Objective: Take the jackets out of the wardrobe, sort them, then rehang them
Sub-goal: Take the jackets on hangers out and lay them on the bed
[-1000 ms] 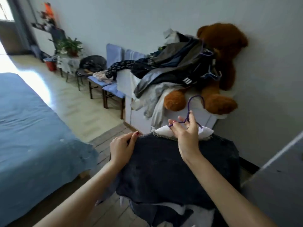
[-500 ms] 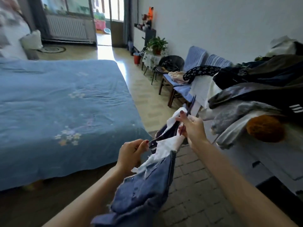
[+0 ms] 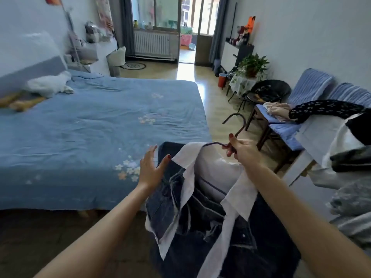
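A dark denim jacket point(image 3: 202, 223) with a white collar and lining hangs from a purple wire hanger point(image 3: 237, 128) in front of me. My right hand point(image 3: 240, 148) grips the hanger just below its hook. My left hand point(image 3: 150, 167) is spread with straight fingers, its thumb touching the jacket's left shoulder. More jackets and clothes are heaped in a pile point(image 3: 347, 141) at the right edge. The wardrobe is out of view.
A bed with a blue cover point(image 3: 90, 127) fills the left, with a white soft toy point(image 3: 48, 85) near its head. Blue chairs point(image 3: 285, 127), a black round chair point(image 3: 269, 92) and a potted plant point(image 3: 252, 66) line the right wall. Open floor runs between them toward the balcony door point(image 3: 187, 29).
I have turned left from the teddy bear and clothes pile toward the bed. My left hand has let go of the jacket and spread flat. The jacket now hangs facing me.
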